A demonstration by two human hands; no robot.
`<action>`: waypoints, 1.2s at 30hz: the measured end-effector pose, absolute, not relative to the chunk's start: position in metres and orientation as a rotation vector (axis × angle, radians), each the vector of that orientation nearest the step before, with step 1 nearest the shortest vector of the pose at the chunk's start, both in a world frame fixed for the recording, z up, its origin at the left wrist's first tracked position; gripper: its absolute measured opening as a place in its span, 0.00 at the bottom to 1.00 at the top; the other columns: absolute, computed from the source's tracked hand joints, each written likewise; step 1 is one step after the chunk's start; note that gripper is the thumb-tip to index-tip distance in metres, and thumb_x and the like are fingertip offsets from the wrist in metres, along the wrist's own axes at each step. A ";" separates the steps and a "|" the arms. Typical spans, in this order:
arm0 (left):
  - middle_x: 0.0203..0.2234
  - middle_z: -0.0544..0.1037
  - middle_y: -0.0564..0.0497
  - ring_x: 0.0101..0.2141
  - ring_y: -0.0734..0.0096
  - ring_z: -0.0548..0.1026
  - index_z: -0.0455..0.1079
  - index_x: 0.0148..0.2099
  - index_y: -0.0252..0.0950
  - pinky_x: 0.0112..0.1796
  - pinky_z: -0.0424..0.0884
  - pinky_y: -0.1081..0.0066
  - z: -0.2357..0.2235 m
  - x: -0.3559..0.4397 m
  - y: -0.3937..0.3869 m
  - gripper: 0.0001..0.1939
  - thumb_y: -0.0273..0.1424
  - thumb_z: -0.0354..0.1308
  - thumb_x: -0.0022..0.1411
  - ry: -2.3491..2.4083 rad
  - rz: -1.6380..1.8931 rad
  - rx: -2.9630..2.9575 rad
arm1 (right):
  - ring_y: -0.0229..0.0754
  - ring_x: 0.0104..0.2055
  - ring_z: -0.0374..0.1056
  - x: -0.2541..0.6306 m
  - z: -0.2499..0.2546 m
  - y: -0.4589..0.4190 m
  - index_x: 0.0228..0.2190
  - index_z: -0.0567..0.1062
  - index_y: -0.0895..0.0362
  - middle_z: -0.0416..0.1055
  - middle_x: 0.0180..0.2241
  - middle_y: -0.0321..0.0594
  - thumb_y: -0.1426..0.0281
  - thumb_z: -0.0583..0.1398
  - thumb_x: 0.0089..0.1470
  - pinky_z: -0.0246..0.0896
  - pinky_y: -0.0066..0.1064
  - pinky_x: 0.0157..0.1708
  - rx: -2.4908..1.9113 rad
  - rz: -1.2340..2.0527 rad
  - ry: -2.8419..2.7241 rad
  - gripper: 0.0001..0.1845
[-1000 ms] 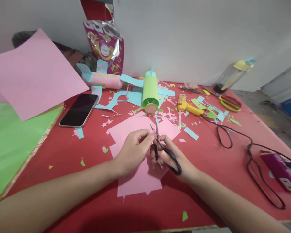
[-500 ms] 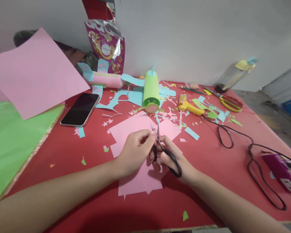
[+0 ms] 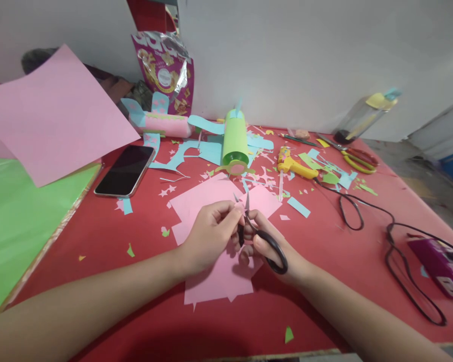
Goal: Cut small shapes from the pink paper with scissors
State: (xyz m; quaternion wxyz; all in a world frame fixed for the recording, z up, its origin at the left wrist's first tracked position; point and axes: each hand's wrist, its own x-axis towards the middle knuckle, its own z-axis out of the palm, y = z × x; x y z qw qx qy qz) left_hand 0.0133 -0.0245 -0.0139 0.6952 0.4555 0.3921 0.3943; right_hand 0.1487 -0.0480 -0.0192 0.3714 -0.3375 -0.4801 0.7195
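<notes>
Scissors (image 3: 276, 246) spread wider in right grip (image 3: 291, 261), left (image 3: 209, 234) pinching paper (image 3: 242, 206), littered red table (image 3: 324, 281), wall (image 3: 287, 60)

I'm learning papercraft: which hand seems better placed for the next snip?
Probably the right hand: it holds the scissors, whose blades stand apart. The left hand is occupied, pinching a small pink piece by them.

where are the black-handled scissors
In the head view, the black-handled metal scissors are near centre, in the right grip, above the pink paper sheets.
</notes>
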 end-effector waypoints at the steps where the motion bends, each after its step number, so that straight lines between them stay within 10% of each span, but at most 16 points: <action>1: 0.09 0.58 0.61 0.10 0.81 0.62 0.58 0.23 0.35 0.13 0.62 0.78 -0.014 0.013 -0.025 0.12 0.35 0.47 0.57 0.885 0.882 1.025 | 0.33 0.25 0.59 0.148 -0.019 -0.048 0.32 0.55 0.53 0.58 0.28 0.34 0.55 0.56 0.44 0.56 0.26 0.22 -0.871 1.842 -1.226 0.20; 36: 0.08 0.59 0.60 0.11 0.81 0.63 0.52 0.18 0.36 0.14 0.59 0.79 -0.004 0.017 -0.030 0.16 0.33 0.44 0.57 1.127 0.876 1.323 | 0.32 0.23 0.56 0.142 -0.015 -0.055 0.30 0.52 0.53 0.56 0.25 0.32 0.53 0.52 0.46 0.52 0.27 0.22 -1.014 1.708 -1.376 0.20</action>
